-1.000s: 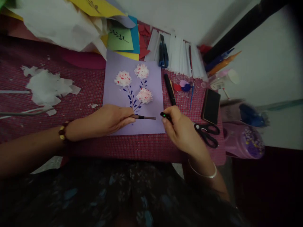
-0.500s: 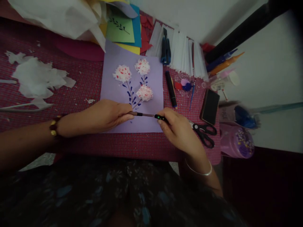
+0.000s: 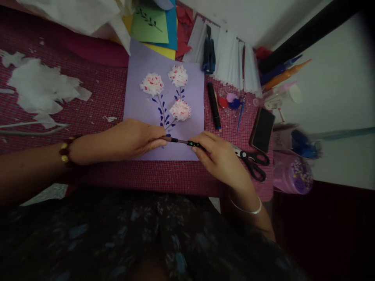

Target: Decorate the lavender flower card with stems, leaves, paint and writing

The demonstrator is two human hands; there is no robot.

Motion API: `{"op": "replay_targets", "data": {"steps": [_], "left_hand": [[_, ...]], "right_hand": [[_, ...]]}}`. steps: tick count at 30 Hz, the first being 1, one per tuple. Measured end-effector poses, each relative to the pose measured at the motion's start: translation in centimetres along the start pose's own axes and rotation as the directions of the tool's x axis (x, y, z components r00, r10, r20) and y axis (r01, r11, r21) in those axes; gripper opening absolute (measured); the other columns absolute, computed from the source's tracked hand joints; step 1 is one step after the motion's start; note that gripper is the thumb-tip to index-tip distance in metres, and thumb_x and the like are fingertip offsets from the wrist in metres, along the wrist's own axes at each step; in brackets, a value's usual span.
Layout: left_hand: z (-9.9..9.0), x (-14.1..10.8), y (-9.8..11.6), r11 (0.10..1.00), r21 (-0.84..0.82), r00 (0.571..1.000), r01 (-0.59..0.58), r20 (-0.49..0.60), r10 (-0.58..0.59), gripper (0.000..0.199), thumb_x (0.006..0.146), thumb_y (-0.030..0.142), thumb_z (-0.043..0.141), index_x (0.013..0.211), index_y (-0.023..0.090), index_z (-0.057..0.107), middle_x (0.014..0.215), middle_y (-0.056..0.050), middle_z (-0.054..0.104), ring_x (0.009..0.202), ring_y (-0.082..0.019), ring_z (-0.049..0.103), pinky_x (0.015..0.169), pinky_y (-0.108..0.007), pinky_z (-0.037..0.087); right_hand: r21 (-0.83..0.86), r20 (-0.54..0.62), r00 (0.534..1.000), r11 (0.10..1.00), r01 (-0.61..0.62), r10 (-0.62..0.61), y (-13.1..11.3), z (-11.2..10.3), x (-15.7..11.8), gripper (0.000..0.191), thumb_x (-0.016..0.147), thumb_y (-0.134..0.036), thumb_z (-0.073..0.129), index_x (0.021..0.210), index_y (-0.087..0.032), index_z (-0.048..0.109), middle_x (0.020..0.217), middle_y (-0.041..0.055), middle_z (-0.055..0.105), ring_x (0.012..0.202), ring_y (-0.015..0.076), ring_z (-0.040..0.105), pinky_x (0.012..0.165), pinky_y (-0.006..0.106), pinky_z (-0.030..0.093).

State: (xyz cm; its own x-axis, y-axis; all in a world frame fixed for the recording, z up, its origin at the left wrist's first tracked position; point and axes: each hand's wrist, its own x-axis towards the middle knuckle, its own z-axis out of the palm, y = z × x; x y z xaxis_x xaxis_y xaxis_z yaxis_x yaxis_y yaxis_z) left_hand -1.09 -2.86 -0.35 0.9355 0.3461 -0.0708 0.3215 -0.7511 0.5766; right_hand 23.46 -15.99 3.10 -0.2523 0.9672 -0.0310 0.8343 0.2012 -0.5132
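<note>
My left hand point(image 3: 131, 139) pinches the brown barrel of a slim pen point(image 3: 174, 139) with a black collar. Its thin brownish shaft runs to a black, cap-like piece with green marks point(image 3: 193, 144), which my right hand point(image 3: 218, 156) grips between thumb and fingers. Whether the shaft is inside that piece I cannot tell. Both hands are over the lower part of a purple sheet point(image 3: 187, 150). On the sheet sit fluffy white paper flowers with red specks point(image 3: 180, 110), above painted stems and dark blue leaves point(image 3: 161, 111).
On the right lie black-handled scissors point(image 3: 255, 162), a phone point(image 3: 263, 129), a black marker point(image 3: 214, 106), a fine brush point(image 3: 240, 116), a paint palette point(image 3: 233, 102) and a stapler point(image 3: 209, 54). Torn white tissue point(image 3: 43, 88) lies left, coloured paper point(image 3: 155, 29) behind.
My right hand has moved slightly left, shortening the bare shaft between the pen's collar and the black piece. My left hand still holds the barrel. The whole view has shifted a little.
</note>
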Motion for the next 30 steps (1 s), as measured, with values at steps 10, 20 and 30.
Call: {"op": "replay_targets", "data": {"steps": [10, 20, 30], "left_hand": [[-1.4, -0.2, 1.7, 0.987, -0.16, 1.0, -0.003, -0.005, 0.003, 0.04, 0.108, 0.043, 0.035, 0.079, 0.021, 0.052, 0.068, -0.001, 0.057, 0.057, -0.016, 0.048, 0.058, -0.029, 0.031], [-1.0, -0.4, 1.8, 0.997, -0.06, 0.996, 0.052, -0.072, -0.056, 0.041, 0.107, 0.049, 0.033, 0.091, 0.02, 0.058, 0.072, -0.002, 0.059, 0.06, -0.017, 0.051, 0.057, -0.03, 0.031], [-0.5, -0.9, 1.0, 0.964, 0.187, 0.968, -0.188, -0.129, 0.213, 0.043, 0.112, 0.042, 0.031, 0.097, 0.017, 0.063, 0.081, -0.004, 0.066, 0.065, -0.017, 0.056, 0.061, -0.028, 0.035]], "right_hand": [[0.062, -0.007, 0.995, 0.993, -0.099, 0.1, -1.2, 1.4, 0.2, 0.021, 0.099, -0.024, 0.051, 0.117, -0.019, 0.061, 0.099, 0.008, 0.075, 0.082, 0.0217, 0.068, 0.075, 0.034, 0.051], [0.136, -0.043, 0.996, 0.988, -0.071, 0.077, -1.4, 2.4, 0.8, 0.01, 0.098, -0.023, 0.049, 0.103, -0.021, 0.057, 0.091, 0.0061, 0.069, 0.078, 0.0202, 0.064, 0.071, 0.032, 0.045], [0.24, -0.016, 0.999, 0.97, -0.032, 0.037, -1.1, 2.8, 1.0, 0.004, 0.097, -0.023, 0.053, 0.098, -0.022, 0.057, 0.085, 0.0021, 0.067, 0.072, 0.0168, 0.059, 0.066, 0.03, 0.041]]}}
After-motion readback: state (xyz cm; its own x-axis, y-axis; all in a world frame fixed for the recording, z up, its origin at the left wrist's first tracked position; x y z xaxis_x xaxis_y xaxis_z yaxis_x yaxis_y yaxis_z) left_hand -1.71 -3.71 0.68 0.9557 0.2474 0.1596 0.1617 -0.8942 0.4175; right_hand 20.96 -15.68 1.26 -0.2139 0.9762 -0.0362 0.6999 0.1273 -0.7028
